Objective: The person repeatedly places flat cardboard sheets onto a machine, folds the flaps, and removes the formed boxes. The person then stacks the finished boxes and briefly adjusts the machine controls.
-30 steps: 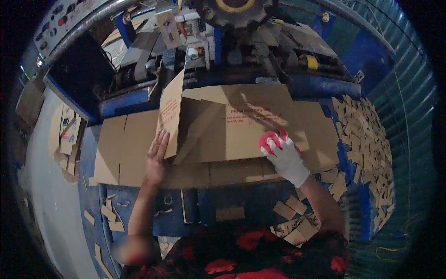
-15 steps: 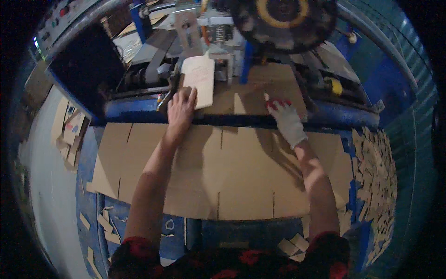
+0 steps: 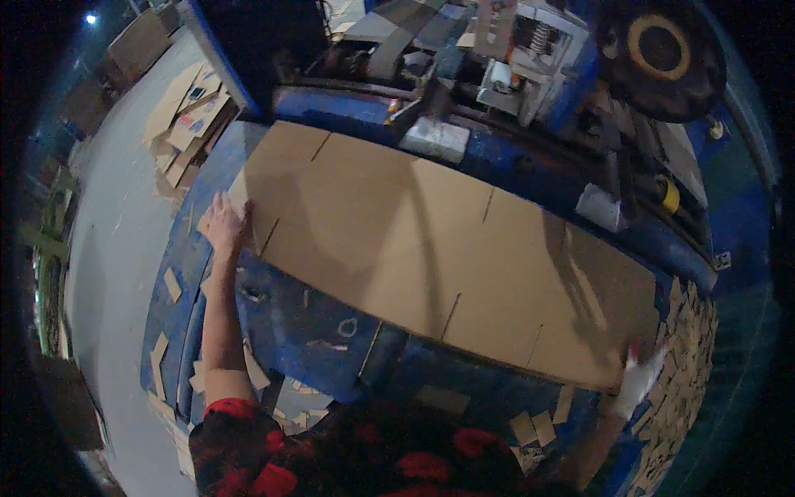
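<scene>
A long brown cardboard sheet (image 3: 389,224) with several dark slots along its long edges lies flat across the blue table. My bare left hand (image 3: 224,224) is at its left end, fingers apart and touching the edge area. At the sheet's near right corner is my right hand (image 3: 642,383), in a pale glove with red fingertips. The thumb and fingers of that hand are spread around the corner. Whether either hand bears any of the sheet's weight cannot be made out.
Behind the sheet stands a blue machine (image 3: 505,166) with a metal head (image 3: 530,70) and a dark round wheel (image 3: 662,50). Cardboard scraps (image 3: 683,356) pile up on the right. Offcuts litter the blue table (image 3: 306,311). Flattened cardboard (image 3: 186,124) is stacked on the floor at left.
Both hands have left the pieces on the machine bed and moved apart to the long sheet's two ends. Those pieces no longer show there. The view has turned and tilted.
</scene>
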The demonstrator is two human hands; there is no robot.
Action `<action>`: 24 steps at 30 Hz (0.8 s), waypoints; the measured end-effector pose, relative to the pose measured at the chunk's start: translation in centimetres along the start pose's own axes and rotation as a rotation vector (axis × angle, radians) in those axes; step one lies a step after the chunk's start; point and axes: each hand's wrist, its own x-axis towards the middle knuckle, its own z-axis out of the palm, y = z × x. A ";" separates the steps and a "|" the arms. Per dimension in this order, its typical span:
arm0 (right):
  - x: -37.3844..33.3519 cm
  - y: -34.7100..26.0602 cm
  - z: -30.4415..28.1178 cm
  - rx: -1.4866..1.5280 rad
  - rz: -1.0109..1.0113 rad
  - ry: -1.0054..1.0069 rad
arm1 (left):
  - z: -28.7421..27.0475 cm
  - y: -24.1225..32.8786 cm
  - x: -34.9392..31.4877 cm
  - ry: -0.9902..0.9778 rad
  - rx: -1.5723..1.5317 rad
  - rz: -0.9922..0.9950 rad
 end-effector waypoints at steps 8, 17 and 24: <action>-7.4 7.8 -3.1 0.329 0.267 -0.216 | 1.9 -7.1 0.4 -0.444 -0.298 0.112; -6.5 7.2 -2.5 0.751 0.111 0.236 | 4.2 -8.8 5.0 -0.526 -0.312 -0.073; -7.3 -2.9 0.0 2.178 0.296 -0.011 | 7.1 -10.9 4.4 -0.571 -1.154 -0.468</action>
